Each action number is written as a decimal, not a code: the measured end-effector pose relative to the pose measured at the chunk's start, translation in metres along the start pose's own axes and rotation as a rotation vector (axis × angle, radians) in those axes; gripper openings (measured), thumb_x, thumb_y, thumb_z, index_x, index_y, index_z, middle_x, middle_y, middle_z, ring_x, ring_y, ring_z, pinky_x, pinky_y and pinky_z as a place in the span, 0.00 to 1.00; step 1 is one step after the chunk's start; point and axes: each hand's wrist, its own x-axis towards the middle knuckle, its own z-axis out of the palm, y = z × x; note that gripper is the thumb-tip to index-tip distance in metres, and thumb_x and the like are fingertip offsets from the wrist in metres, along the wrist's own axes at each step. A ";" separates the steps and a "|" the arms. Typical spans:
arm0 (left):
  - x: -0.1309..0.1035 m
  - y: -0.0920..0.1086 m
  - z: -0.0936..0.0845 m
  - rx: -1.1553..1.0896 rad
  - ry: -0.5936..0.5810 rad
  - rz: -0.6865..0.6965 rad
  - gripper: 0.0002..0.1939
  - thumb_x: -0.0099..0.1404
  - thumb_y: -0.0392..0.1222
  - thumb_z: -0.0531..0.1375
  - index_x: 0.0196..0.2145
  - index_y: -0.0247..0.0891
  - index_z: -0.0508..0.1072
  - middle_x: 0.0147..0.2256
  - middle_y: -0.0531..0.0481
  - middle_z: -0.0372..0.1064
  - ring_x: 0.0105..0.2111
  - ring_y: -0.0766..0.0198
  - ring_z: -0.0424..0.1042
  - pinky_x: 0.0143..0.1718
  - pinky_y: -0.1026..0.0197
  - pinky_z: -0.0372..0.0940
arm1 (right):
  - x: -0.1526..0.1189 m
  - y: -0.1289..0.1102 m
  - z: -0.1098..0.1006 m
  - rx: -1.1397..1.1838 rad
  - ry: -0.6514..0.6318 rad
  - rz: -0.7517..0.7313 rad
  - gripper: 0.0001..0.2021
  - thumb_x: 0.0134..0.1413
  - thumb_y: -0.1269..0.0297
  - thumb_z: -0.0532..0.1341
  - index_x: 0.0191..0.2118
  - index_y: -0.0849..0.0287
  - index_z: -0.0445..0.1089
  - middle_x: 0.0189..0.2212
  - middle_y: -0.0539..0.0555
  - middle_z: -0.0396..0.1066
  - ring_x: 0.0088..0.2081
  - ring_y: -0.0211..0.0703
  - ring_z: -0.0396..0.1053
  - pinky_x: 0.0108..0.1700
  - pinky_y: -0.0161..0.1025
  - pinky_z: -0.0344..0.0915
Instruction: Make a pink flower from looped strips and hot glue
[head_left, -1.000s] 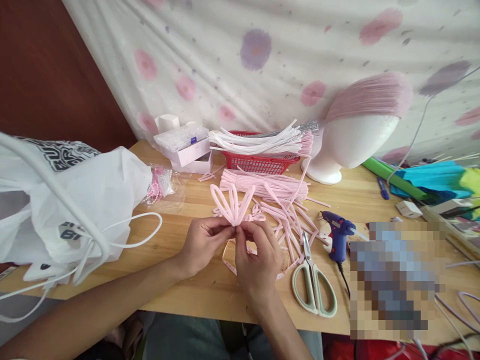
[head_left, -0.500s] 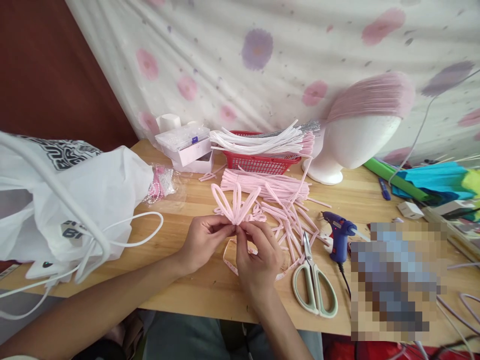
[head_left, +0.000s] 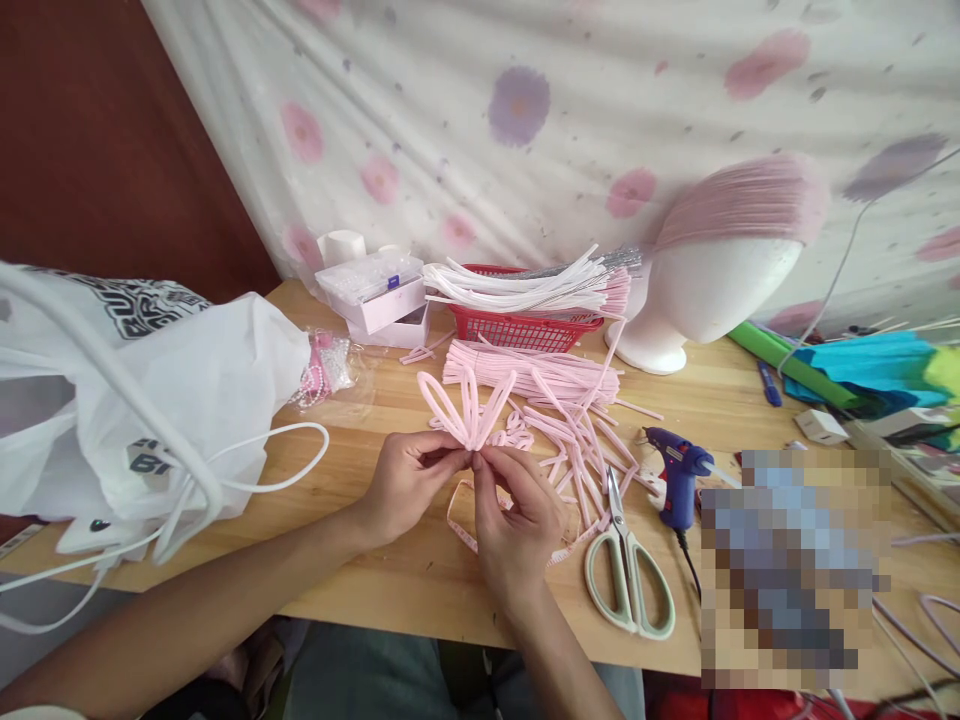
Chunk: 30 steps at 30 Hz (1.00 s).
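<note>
Three pink pipe-cleaner loops (head_left: 469, 408) fan upward, joined at their base. My left hand (head_left: 411, 482) pinches that base from the left, thumb against fingers. From the other side my right hand (head_left: 519, 510) pinches the same spot, and the fingertips of both hands nearly meet; the joint itself is hidden between them. Behind the loops lie a bundle of pink pipe cleaners (head_left: 491, 364) and several loose bent ones (head_left: 577, 445). A tape measure (head_left: 459, 520) curls on the table partly under my right hand. Scissors (head_left: 628, 570) with pale green handles rest right of that hand.
A blue glue gun (head_left: 679, 475) stands right of the scissors, beside a blurred-out patch. At the back are a red basket (head_left: 517, 328) of white pipe cleaners, a white foam head (head_left: 712, 285) and small boxes (head_left: 386, 305). White bags (head_left: 210, 400) and cables cover the left.
The loops have tilted slightly to the left in my fingers. Both hands keep their pinch at the base, and the whole view has shifted a little.
</note>
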 end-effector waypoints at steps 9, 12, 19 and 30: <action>0.001 0.002 -0.001 0.024 0.020 0.051 0.09 0.61 0.43 0.68 0.33 0.34 0.84 0.31 0.47 0.82 0.31 0.61 0.79 0.37 0.64 0.73 | -0.007 -0.001 0.000 0.170 -0.064 0.140 0.11 0.62 0.73 0.61 0.46 0.53 0.78 0.37 0.54 0.75 0.37 0.42 0.74 0.37 0.40 0.73; 0.001 0.003 -0.001 0.055 0.021 0.068 0.08 0.63 0.42 0.67 0.33 0.35 0.84 0.32 0.46 0.81 0.32 0.61 0.79 0.37 0.64 0.73 | -0.007 -0.002 -0.001 0.176 -0.075 0.110 0.14 0.61 0.74 0.61 0.48 0.53 0.78 0.36 0.54 0.75 0.37 0.42 0.74 0.38 0.41 0.73; 0.003 0.006 -0.002 0.079 0.056 0.076 0.11 0.62 0.46 0.67 0.30 0.34 0.83 0.28 0.47 0.80 0.28 0.62 0.77 0.32 0.64 0.72 | -0.010 0.000 0.003 0.189 -0.097 0.104 0.18 0.61 0.76 0.60 0.52 0.51 0.76 0.38 0.54 0.75 0.37 0.41 0.74 0.38 0.40 0.72; 0.002 0.007 -0.003 0.118 0.044 0.051 0.10 0.63 0.43 0.66 0.28 0.34 0.80 0.26 0.49 0.78 0.27 0.64 0.76 0.31 0.66 0.69 | 0.023 -0.006 -0.018 0.293 -0.024 0.460 0.11 0.60 0.56 0.65 0.41 0.56 0.79 0.25 0.49 0.72 0.26 0.37 0.69 0.30 0.36 0.68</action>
